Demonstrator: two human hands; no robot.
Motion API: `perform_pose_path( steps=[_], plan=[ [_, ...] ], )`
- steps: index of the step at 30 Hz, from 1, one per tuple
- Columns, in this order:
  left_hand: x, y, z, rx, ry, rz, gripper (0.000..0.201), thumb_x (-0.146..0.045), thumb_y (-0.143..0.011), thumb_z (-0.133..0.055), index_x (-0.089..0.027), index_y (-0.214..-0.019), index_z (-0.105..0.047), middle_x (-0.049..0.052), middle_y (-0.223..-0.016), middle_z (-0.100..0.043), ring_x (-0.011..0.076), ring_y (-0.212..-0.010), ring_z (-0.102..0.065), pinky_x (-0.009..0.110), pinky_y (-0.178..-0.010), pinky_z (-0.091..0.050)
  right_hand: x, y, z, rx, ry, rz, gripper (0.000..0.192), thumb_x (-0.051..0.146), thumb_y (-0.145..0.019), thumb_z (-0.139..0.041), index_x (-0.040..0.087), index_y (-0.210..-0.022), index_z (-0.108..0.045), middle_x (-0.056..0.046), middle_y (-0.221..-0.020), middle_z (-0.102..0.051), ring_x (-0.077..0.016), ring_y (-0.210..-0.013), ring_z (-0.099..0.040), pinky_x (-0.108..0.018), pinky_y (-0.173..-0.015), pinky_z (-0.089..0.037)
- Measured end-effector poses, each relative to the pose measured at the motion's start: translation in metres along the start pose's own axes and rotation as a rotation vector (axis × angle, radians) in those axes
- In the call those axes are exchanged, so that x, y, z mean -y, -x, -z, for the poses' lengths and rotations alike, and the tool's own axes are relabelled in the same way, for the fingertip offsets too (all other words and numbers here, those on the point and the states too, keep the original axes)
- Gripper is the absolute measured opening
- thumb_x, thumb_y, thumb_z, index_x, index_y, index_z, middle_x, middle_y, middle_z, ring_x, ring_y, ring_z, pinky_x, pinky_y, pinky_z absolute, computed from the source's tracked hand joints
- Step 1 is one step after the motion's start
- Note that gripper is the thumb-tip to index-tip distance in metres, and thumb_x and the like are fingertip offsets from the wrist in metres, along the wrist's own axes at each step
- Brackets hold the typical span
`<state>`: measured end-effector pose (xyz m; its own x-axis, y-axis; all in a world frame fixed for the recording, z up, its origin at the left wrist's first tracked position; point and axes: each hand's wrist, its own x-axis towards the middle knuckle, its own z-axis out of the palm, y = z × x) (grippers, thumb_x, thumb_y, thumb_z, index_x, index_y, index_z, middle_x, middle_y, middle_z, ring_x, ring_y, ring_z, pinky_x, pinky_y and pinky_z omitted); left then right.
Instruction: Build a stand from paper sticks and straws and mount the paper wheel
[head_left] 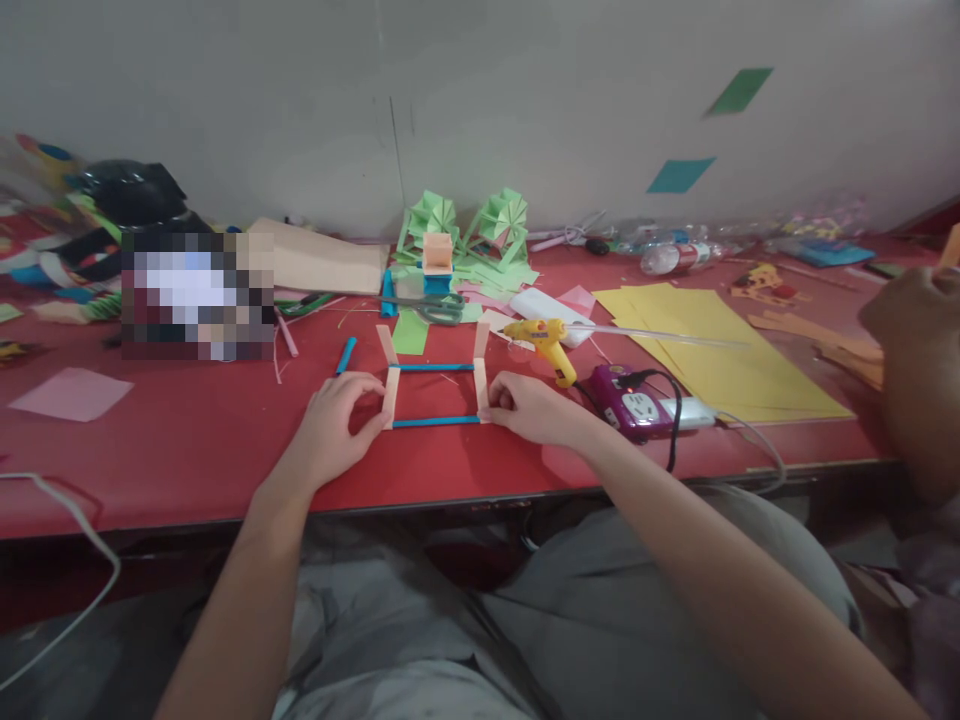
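Note:
A small frame of tan strips and thin blue sticks [436,422] rests on the red tabletop in front of me. Its two blue bars run crosswise between a tan side at the left and another at the right. My left hand [335,425] pinches the near end of the left side between thumb and fingers. On the opposite side, my right hand [529,405] grips the near end of the right strip. A short loose blue stick [346,355] lies just beyond my left hand. The yellow glue gun [546,345], with a clear glue stick in its back, lies beyond my right hand.
Scissors [431,307] and green folded-paper models [499,225] lie behind the frame. A purple power strip [634,405] with cables and yellow paper sheets [720,340] are at the right. Another person's hand [915,320] is at the far right. Cardboard [322,258] lies back left.

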<state>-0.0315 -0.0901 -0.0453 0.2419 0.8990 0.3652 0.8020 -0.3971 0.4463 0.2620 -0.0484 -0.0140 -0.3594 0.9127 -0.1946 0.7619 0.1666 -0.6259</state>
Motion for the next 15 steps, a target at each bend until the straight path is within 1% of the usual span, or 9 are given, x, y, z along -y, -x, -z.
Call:
perform_pose_path(
  steps=[4, 7, 9, 12, 15],
  plan=[
    [-0.001, 0.000, 0.000, 0.006, -0.008, 0.007, 0.017, -0.028, -0.089, -0.061, -0.022, -0.104, -0.058, 0.007, -0.116, -0.064, 0.0270, -0.109, -0.059, 0.047, -0.099, -0.043, 0.000, 0.000, -0.002, -0.018, 0.043, -0.021, 0.021, 0.026, -0.083, -0.073, 0.021, -0.085, -0.052, -0.003, -0.086, -0.067, -0.0165, -0.074, -0.060, -0.027, -0.063, -0.042],
    [0.000, 0.000, 0.000, 0.010, 0.006, 0.014, 0.018, -0.028, -0.089, -0.061, -0.022, -0.105, -0.058, 0.007, -0.113, -0.065, 0.0258, -0.103, -0.060, 0.047, -0.096, -0.046, -0.002, 0.000, -0.002, -0.028, 0.048, -0.008, 0.022, 0.029, -0.083, -0.072, 0.021, -0.088, -0.052, -0.003, -0.085, -0.066, -0.0170, -0.075, -0.060, -0.028, -0.063, -0.041],
    [0.001, 0.001, -0.001, 0.010, 0.040, 0.043, 0.020, -0.030, -0.089, -0.061, -0.022, -0.108, -0.057, 0.008, -0.112, -0.065, 0.0257, -0.102, -0.061, 0.046, -0.094, -0.048, -0.006, 0.001, -0.002, -0.025, 0.023, 0.013, 0.021, 0.032, -0.083, -0.071, 0.021, -0.087, -0.053, -0.003, -0.085, -0.066, -0.0168, -0.074, -0.060, -0.028, -0.062, -0.042],
    [0.002, 0.003, -0.003, -0.016, 0.163, 0.112, 0.027, -0.034, -0.089, -0.062, -0.022, -0.112, -0.055, 0.009, -0.112, -0.065, 0.0249, -0.102, -0.063, 0.045, -0.091, -0.051, -0.011, 0.002, -0.001, -0.016, -0.053, 0.061, 0.023, 0.035, -0.080, -0.072, 0.021, -0.085, -0.055, -0.003, -0.084, -0.066, -0.0164, -0.072, -0.060, -0.028, -0.062, -0.043],
    [-0.001, 0.006, -0.003, -0.047, 0.338, 0.167, 0.045, -0.036, -0.084, -0.069, -0.022, -0.121, -0.047, 0.008, -0.109, -0.067, 0.0228, -0.095, -0.067, 0.041, -0.086, -0.054, -0.015, 0.002, -0.001, -0.019, -0.132, 0.151, 0.020, 0.032, -0.079, -0.072, 0.020, -0.081, -0.055, -0.001, -0.080, -0.064, -0.0153, -0.069, -0.057, -0.028, -0.062, -0.043]
  ],
)
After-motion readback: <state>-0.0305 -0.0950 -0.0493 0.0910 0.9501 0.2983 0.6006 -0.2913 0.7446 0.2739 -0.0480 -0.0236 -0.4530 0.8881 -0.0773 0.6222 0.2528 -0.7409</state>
